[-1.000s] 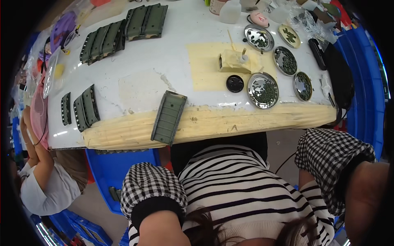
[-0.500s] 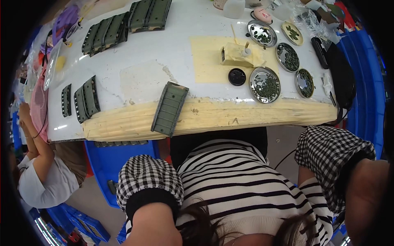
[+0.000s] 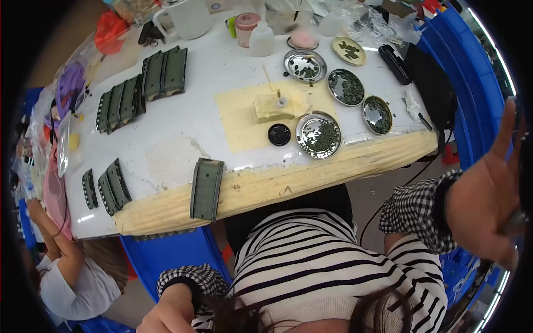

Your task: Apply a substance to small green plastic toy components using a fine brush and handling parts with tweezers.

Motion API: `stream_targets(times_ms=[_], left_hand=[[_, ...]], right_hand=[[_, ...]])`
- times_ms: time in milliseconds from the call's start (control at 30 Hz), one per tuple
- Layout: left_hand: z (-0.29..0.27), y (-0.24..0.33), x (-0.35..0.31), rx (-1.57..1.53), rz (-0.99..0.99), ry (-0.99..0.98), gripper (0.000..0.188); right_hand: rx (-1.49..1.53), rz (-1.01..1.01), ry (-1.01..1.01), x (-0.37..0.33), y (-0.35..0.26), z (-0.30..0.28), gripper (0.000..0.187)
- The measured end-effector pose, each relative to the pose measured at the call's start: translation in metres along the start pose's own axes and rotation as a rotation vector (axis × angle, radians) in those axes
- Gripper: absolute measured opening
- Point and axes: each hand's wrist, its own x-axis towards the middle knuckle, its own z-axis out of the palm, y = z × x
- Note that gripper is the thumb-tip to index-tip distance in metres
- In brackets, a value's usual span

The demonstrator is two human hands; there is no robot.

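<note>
My right hand is raised at the right edge of the view, fingers spread, beside a dark object cut off by the rim. My left hand is low at the lower edge, near my body; its fingers are mostly out of sight. Neither hand touches the table. A ribbed, dark-green curved panel lies across the table's padded yellowish front edge. Smaller green curved pieces lie to its left, and larger ones farther back.
Round metal dishes of small green bits stand at the right, near a black-filled cup and a tape-covered block. A blue bin sits below the table edge. Another person is at the left. Bottles and a pitcher stand behind.
The view has shifted, bringing more of the table's back into sight. My right hand has come into view with spread fingers; my left forearm has moved lower. The panel still lies on the edge.
</note>
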Motion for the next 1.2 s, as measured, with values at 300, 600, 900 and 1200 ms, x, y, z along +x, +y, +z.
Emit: stream_targets(times_ms=[300, 600, 900, 1200], left_hand=[[-0.006, -0.017, -0.07, 1.277, -1.189, 0.324, 0.036], [-0.008, -0.027, -0.069, 1.421, -1.175, 0.245, 0.049], [-0.004, -0.034, -0.072, 1.587, -1.337, 0.091, 0.074], [-0.007, -0.031, -0.081, 1.458, -1.104, 0.468, 0.064]], right_hand=[[-0.539, 0.851, -0.232, -0.106, 0.043, 0.003, 0.007], [-0.582, 0.986, -0.485, -0.135, 0.083, 0.014, 0.01], [-0.588, 0.949, -0.528, -0.133, 0.086, 0.017, 0.011], [-0.579, 0.936, -0.523, -0.132, 0.088, 0.018, 0.01]])
